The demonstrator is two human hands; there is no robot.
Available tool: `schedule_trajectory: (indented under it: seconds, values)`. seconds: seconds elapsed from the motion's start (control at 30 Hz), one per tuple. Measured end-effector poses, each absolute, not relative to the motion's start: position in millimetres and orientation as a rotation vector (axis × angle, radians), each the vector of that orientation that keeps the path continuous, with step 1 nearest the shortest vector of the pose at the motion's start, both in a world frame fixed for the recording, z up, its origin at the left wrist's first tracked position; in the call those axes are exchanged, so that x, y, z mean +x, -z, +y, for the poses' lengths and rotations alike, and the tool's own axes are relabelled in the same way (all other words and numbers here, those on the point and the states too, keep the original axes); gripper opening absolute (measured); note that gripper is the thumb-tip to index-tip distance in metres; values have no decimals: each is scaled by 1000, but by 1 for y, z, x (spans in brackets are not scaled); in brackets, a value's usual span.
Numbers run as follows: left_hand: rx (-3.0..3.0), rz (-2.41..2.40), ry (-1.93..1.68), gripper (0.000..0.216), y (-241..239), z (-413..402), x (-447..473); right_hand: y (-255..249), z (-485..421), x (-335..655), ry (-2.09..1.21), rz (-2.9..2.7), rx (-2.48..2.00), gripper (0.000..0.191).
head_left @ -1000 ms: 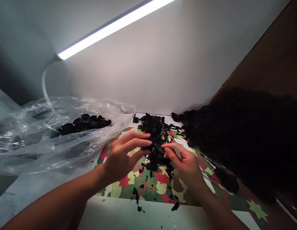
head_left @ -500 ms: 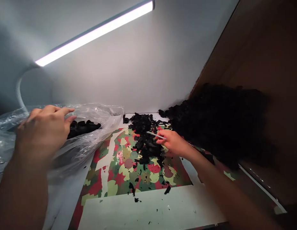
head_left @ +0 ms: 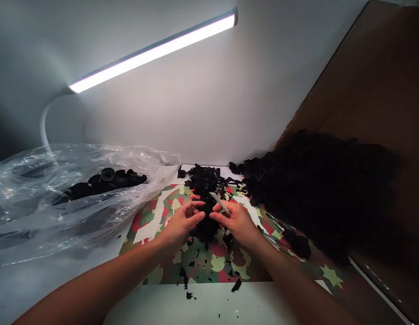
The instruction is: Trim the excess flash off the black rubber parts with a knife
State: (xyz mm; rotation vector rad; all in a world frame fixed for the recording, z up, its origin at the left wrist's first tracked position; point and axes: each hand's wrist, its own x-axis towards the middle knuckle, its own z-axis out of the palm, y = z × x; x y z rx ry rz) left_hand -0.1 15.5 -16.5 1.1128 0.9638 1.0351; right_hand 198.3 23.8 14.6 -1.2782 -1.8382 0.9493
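Note:
My right hand [head_left: 237, 222] grips a thin, pale, flat-ended stick-like tool [head_left: 220, 203] between thumb and fingers. Opposite it, my left hand [head_left: 184, 221] has its thumb and fingers curled towards each other; anything dark between them blends into the black scraps behind. Both hands are over the heap of black scraps [head_left: 204, 178], fingertips facing with a small gap. Under the heap lies a red, green and yellow patterned sheet [head_left: 150, 216]. On the left, a clear plastic bag [head_left: 104, 225] holds several rounded black parts [head_left: 119, 178].
A large black pile [head_left: 324, 194] fills the right side against a brown cardboard panel [head_left: 385, 99]. A lit tube lamp [head_left: 155, 54] on a bent neck hangs above. Metal tools [head_left: 273, 221] lie right of my right hand. Loose scraps dot the white front surface [head_left: 195, 309].
My left hand has moved from over the plastic bag to the middle, beside my right hand. My right hand still holds the pale tool. The view has shifted slightly left.

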Motion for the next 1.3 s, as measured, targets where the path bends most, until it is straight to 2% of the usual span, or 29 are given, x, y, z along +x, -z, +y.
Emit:
schedule_trajectory:
  seconds: [0.07, 0.17, 0.27, 0.33, 0.57, 0.7, 0.93, 1.1, 1.3]
  values:
    - [992, 965, -1057, 35, 19, 17, -2, -16, 22, 197, -861, -1808, -1240, 25]
    - [897, 1035, -1085, 34, 18, 17, -5, -21, 20, 199, -735, -1566, -1183, 42]
    - [887, 1095, -1192, 32, 18, 17, -5, -25, 18, 202, -753, -1411, -1168, 54]
    - [881, 1100, -1239, 31, 18, 18, -5, -25, 16, 200, -822, -1423, -1164, 50]
    - [852, 1053, -1315, 35, 23, 19, -6, -20, -1, 181, -769, -1621, -1107, 15]
    - [888, 1041, -1350, 33, 23, 18, -7, -18, -5, 177, -717, -1723, -1127, 22]
    - [956, 1035, -1362, 29, 16, 15, -5, -13, -4, 178, -696, -1885, -1178, 16]
    - [1031, 1065, -1337, 26, 12, 12, -4, -11, -4, 175, -360, -2102, -1097, 11]
    - [1042, 1034, -1295, 23, 2, 8, -2, -9, -5, 172, -17, -2203, -1034, 19]
